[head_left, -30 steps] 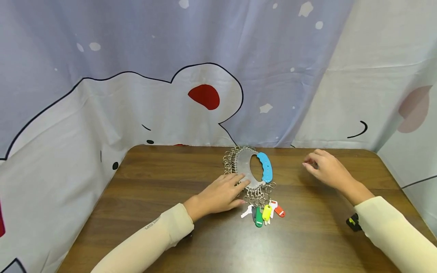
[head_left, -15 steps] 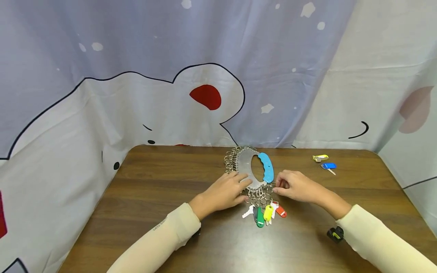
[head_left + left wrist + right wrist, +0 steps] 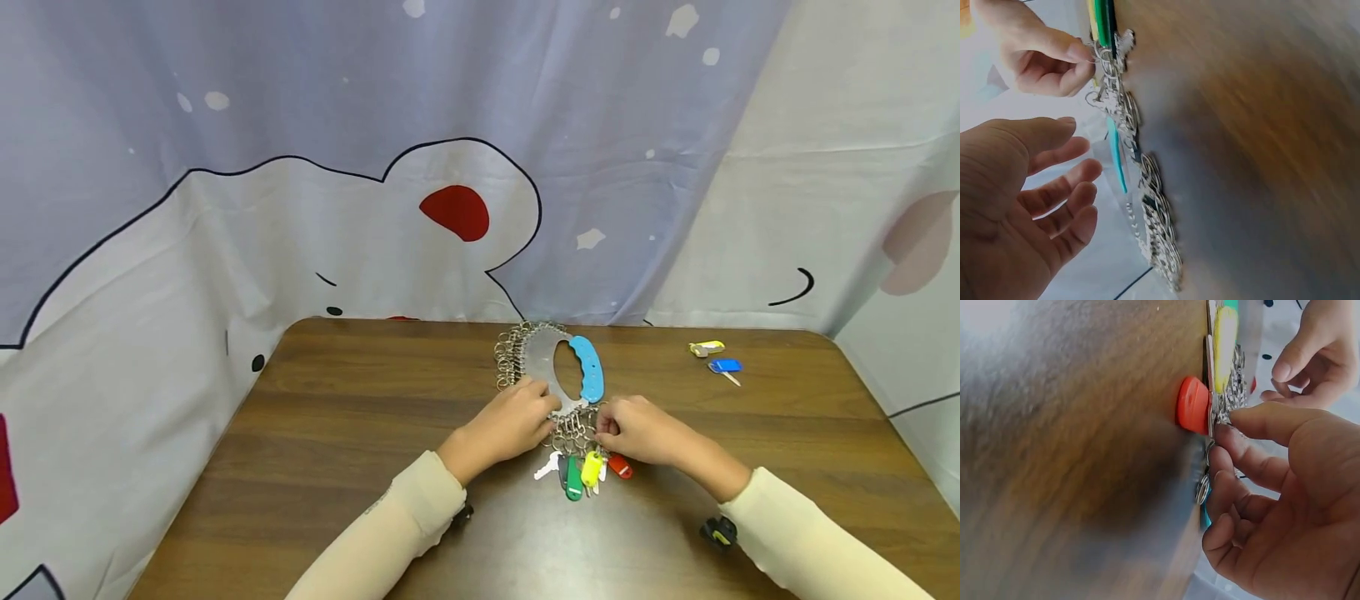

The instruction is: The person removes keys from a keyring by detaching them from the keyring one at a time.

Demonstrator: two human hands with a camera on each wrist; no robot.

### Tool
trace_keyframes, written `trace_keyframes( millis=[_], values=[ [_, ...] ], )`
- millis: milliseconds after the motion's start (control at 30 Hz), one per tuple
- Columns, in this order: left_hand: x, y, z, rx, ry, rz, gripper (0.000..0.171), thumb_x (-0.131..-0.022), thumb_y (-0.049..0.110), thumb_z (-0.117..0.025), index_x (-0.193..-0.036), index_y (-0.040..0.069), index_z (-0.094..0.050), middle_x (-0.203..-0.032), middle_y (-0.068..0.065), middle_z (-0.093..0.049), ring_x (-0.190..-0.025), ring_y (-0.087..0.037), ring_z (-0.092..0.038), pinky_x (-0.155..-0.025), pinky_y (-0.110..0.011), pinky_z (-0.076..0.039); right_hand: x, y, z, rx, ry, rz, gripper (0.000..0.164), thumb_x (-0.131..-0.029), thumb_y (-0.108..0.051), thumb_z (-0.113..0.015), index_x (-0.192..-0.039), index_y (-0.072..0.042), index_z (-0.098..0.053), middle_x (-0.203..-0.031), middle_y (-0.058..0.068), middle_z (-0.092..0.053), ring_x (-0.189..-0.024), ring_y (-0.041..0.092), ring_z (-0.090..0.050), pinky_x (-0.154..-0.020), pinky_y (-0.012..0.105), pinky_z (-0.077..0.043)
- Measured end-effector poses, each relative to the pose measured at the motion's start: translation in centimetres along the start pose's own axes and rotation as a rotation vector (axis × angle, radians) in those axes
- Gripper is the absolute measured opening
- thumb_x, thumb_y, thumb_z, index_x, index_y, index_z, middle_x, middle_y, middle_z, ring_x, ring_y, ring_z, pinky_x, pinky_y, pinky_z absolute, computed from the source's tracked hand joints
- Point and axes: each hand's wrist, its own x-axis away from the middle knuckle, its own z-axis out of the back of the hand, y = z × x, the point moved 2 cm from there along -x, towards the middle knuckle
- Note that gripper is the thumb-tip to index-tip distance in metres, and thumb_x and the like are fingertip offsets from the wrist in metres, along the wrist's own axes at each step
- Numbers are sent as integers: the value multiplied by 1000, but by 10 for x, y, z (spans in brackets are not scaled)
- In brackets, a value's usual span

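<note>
A crescent-shaped metal key holder (image 3: 542, 362) with a blue handle (image 3: 592, 372) lies on the table, fringed with small clips and split rings. Keys with a green tag (image 3: 574, 485), a yellow tag (image 3: 592, 470) and a red tag (image 3: 619, 466) hang toward the near side. My right hand (image 3: 641, 429) pinches a split ring between thumb and forefinger, just beside the red tag (image 3: 1192, 405) in the right wrist view. Over the holder's lower left edge is my left hand (image 3: 510, 421); its fingers are loosely bent with nothing between them in the left wrist view.
Two loose tagged keys, one with a yellow tag (image 3: 707, 348) and one with a blue tag (image 3: 725, 367), lie at the table's back right. A printed curtain (image 3: 300, 242) hangs directly behind the wooden table (image 3: 360, 375).
My right hand has come from the back right, uncovering the two loose keys, to the rings by the red tag. My left hand has shifted slightly right, its fingers drawing in.
</note>
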Motion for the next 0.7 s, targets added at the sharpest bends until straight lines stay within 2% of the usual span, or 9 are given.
trace_keyframes(
  millis=[233, 433, 533, 633, 700],
  values=[
    [-7, 7, -4, 82, -36, 48, 19, -91, 23, -66, -106, 13, -70, -101, -2, -61, -90, -18, -52, -79, -32, -51, 0, -5, -1, 25, 23, -2, 17, -76, -8, -63, -66, -20, -57, -62, -8, -49, -57, 6, -46, -54, 26, -43],
    [-16, 10, -11, 183, -52, 84, 18, -91, 19, -65, -107, 13, -70, -105, -1, -64, -97, -19, -55, -86, -32, -50, -1, -7, -2, -17, 40, 10, 15, -79, -6, -59, -73, -18, -53, -62, -9, -47, -54, 5, -43, -50, 24, -38],
    [-20, 12, -13, 244, -67, 106, 17, -90, 19, -66, -106, 14, -71, -108, -1, -66, -109, -22, -57, -93, -35, -50, -1, -6, -2, -63, 62, 19, 13, -82, -5, -59, -77, -16, -54, -62, -10, -48, -55, 5, -42, -51, 24, -38],
    [-23, 14, -15, 304, -87, 99, 14, -89, 18, -67, -102, 16, -71, -103, 0, -66, -104, -19, -57, -88, -31, -51, -1, -4, -1, -115, 78, 14, 12, -87, -5, -58, -81, -15, -56, -65, -10, -50, -58, 5, -45, -53, 24, -40],
    [-25, 14, -16, 338, -84, 80, 11, -87, 17, -69, -98, 15, -71, -97, 0, -65, -95, -15, -56, -81, -26, -50, -1, -3, -1, -145, 85, 13, 11, -90, -6, -58, -83, -14, -56, -68, -9, -52, -60, 6, -47, -55, 25, -42]
  ],
)
